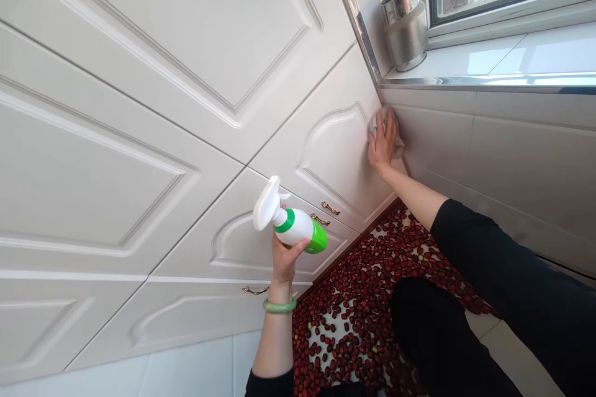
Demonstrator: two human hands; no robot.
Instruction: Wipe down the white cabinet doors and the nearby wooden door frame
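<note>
My left hand is wrapped around a white and green spray bottle, held tilted in front of the lower cabinet doors. A pale green bangle circles that wrist. Farther right, my right hand presses a light-coloured cloth against the edge of a white cabinet door, where it meets the tiled wall. The palm side of that hand is hidden, and the cloth bunches out around the fingers.
Brass handles stick out from the doors. A metal pipe section stands on the tiled window sill. Many dark red fruits, looking like dates, cover the floor beside my black-clad leg. A tiled wall rises at right.
</note>
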